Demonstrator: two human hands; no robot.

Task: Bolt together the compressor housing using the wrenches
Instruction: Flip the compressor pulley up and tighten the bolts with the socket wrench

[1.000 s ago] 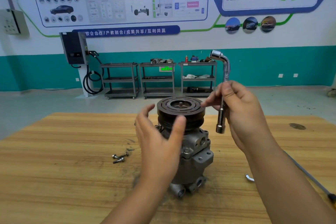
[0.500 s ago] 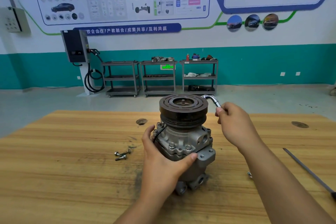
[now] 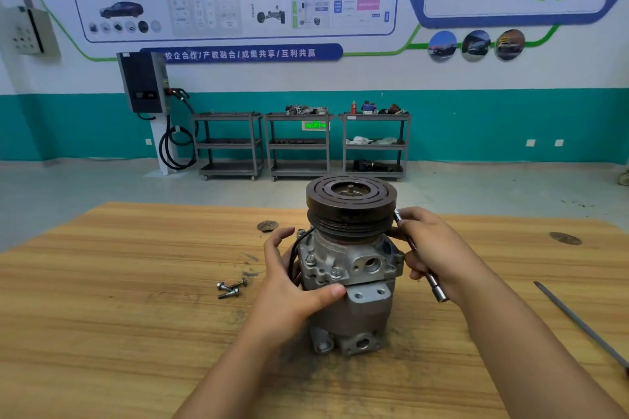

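The grey compressor housing [image 3: 354,286] stands upright on the wooden table [image 3: 119,299], with its dark grooved pulley [image 3: 350,204] on top. Bolt heads show on its upper flange. My left hand [image 3: 289,286] grips the housing's left side, thumb across the front seam. My right hand [image 3: 432,252] holds a chrome L-shaped socket wrench [image 3: 437,287] against the housing's right side; one socket end sticks out below the palm, the other end is hidden behind the pulley. Loose bolts [image 3: 231,287] lie on the table to the left.
A long thin metal rod [image 3: 578,320] lies on the table at the right. Round dark marks [image 3: 267,225] sit in the tabletop behind the housing. Grey shelf carts [image 3: 299,146] and a charger stand by the far wall.
My right hand lowered the wrench from above the pulley down to the housing's right side. My left hand dropped from the pulley rim onto the housing body and grips it.
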